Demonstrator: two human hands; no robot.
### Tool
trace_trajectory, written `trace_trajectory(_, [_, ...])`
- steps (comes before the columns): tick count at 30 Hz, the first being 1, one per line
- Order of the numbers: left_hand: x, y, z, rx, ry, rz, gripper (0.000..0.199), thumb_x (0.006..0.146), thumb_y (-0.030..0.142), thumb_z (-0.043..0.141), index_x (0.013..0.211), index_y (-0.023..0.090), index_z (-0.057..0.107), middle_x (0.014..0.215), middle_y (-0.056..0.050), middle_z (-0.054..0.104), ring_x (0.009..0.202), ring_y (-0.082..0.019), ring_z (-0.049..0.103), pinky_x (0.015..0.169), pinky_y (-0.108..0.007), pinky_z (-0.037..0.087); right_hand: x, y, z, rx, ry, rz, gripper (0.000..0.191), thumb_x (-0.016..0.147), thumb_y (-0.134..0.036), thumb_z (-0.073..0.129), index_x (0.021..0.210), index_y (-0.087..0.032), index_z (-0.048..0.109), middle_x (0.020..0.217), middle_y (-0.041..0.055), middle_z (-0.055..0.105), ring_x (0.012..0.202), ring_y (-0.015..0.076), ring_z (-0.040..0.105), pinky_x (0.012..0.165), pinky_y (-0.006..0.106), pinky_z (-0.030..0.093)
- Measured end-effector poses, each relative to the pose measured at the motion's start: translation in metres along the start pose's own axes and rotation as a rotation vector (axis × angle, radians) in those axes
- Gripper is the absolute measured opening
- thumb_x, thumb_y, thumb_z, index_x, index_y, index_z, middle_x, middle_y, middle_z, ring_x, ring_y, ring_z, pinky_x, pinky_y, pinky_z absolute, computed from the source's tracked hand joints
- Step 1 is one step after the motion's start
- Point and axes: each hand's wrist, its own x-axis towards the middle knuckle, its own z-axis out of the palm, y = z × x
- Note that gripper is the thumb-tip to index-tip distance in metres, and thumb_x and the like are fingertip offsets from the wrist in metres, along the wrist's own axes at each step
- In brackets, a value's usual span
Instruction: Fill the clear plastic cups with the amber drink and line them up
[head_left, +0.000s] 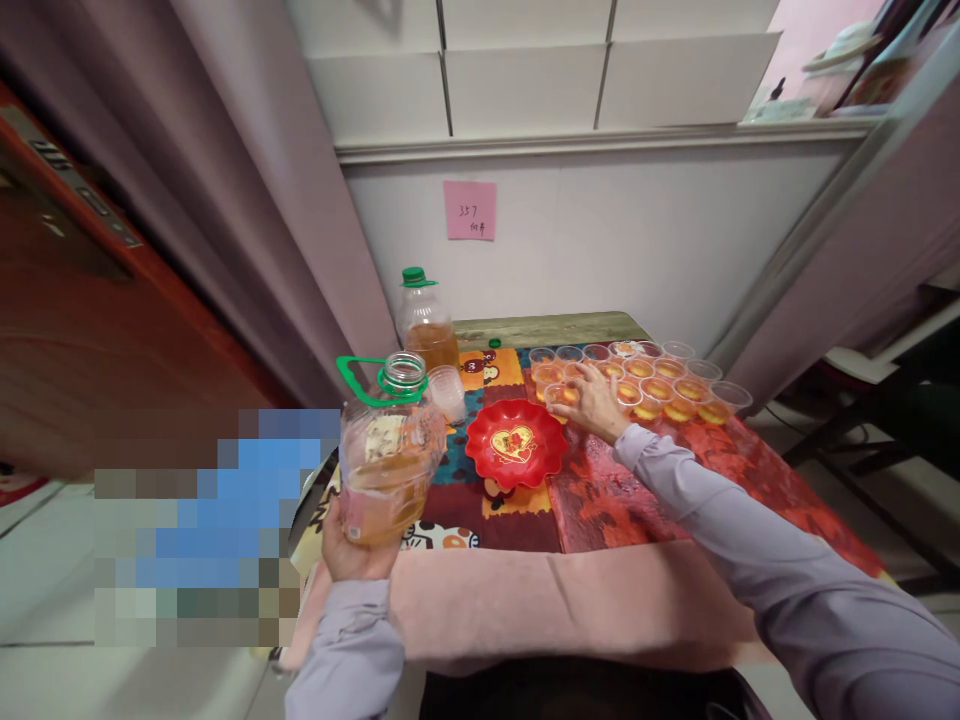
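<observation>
My left hand (362,552) holds a large clear bottle (390,475) from below at the table's left front. The bottle has a green handle, no cap on its mouth, and amber liquid in its lower part. My right hand (596,403) reaches over the rows of clear plastic cups (656,388) at the right, its fingers spread around a cup (561,394) at the near left corner. The cups in view hold amber liquid. Between my hands sits a red scalloped dish (517,444) with a gold heart in its middle.
A second bottle (431,340) with a green cap stands at the back left. Stacked clear cups (448,393) lie before it. A loose green cap (495,343) rests near the back edge. A pink note (470,211) is on the wall behind the patterned tablecloth (457,510).
</observation>
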Motion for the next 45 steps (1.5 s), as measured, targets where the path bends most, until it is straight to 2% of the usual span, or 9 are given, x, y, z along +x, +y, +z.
trace_trajectory(11, [0.01,-0.001,-0.018,-0.115,-0.121,-0.039,0.049,0.098,0.052,0.061,0.136,0.027,0.078,0.133,-0.013,0.081,0.121,-0.033,0.077,0.125,-0.06,0.041,-0.005,-0.006,0.003,-0.053,0.028,0.029,0.062,0.091,-0.071,0.076,0.121,-0.016,0.077,0.159,0.0287,0.057,0.153,0.049,0.046,0.125,0.082,0.017])
trace_trajectory(16, [0.008,-0.001,-0.019,-0.115,-0.118,-0.028,0.051,0.099,0.053,0.062,0.142,0.03,0.075,0.135,-0.011,0.08,0.124,-0.032,0.076,0.124,-0.058,0.043,0.003,-0.019,-0.013,-0.011,0.168,-0.041,0.062,0.094,-0.068,0.075,0.128,-0.016,0.074,0.156,0.028,0.06,0.151,0.0484,0.047,0.124,0.079,0.023])
trace_trajectory(20, [0.004,-0.003,-0.014,-0.088,-0.091,-0.014,0.057,0.099,0.055,0.062,0.149,0.03,0.07,0.143,-0.012,0.077,0.13,-0.034,0.073,0.125,-0.06,0.042,0.024,-0.066,-0.034,0.057,0.207,-0.26,0.035,0.106,-0.048,0.065,0.126,-0.022,0.077,0.142,0.0181,0.071,0.137,0.0364,0.06,0.126,0.066,0.03])
trace_trajectory(23, [0.0,-0.003,-0.009,-0.062,-0.077,-0.008,0.063,0.098,0.057,0.062,0.154,0.028,0.065,0.152,-0.015,0.07,0.139,-0.038,0.067,0.125,-0.065,0.04,0.038,-0.121,-0.042,0.043,0.046,-0.48,0.029,0.112,-0.034,0.055,0.125,-0.023,0.079,0.124,0.0136,0.078,0.121,0.0294,0.067,0.118,0.051,0.042])
trace_trajectory(25, [-0.002,-0.002,-0.008,-0.048,-0.068,-0.007,0.064,0.098,0.057,0.061,0.155,0.028,0.064,0.153,-0.016,0.07,0.141,-0.039,0.065,0.125,-0.066,0.039,0.045,-0.158,-0.041,-0.015,-0.112,-0.58,0.031,0.112,-0.032,0.054,0.127,-0.021,0.079,0.126,0.0144,0.076,0.118,0.0285,0.068,0.108,0.044,0.048])
trace_trajectory(30, [-0.005,-0.001,-0.007,-0.015,-0.035,-0.012,0.051,0.101,0.054,0.058,0.144,0.032,0.072,0.144,-0.01,0.076,0.134,-0.036,0.071,0.12,-0.063,0.046,0.059,-0.215,-0.022,-0.168,-0.381,-0.531,0.036,0.112,-0.029,0.053,0.142,-0.02,0.07,0.141,0.0165,0.068,0.118,0.028,0.072,0.091,0.036,0.055])
trace_trajectory(36, [-0.009,-0.004,0.002,-0.022,-0.002,-0.026,0.048,0.1,0.058,0.059,0.135,0.032,0.078,0.143,-0.011,0.077,0.135,-0.039,0.069,0.12,-0.066,0.046,0.07,-0.22,-0.01,-0.171,-0.425,-0.495,0.04,0.114,-0.021,0.04,0.13,-0.016,0.076,0.135,0.0184,0.073,0.115,0.0278,0.075,0.089,0.034,0.056])
trace_trajectory(40, [-0.011,-0.007,0.008,0.01,0.08,0.023,0.051,0.099,0.056,0.062,0.142,0.034,0.074,0.149,-0.008,0.074,0.142,-0.038,0.065,0.121,-0.063,0.047,0.071,-0.216,-0.01,-0.143,-0.411,-0.487,0.036,0.112,-0.019,0.044,0.126,-0.016,0.077,0.138,0.0167,0.074,0.115,0.0276,0.075,0.09,0.034,0.055])
trace_trajectory(45, [-0.015,-0.014,0.021,0.05,0.067,0.091,0.06,0.096,0.057,0.065,0.149,0.029,0.07,0.158,-0.012,0.066,0.15,-0.042,0.056,0.122,-0.063,0.046,0.07,-0.215,-0.009,-0.104,-0.363,-0.458,0.025,0.11,-0.025,0.059,0.125,-0.017,0.077,0.13,0.015,0.076,0.113,0.0275,0.075,0.088,0.033,0.053])
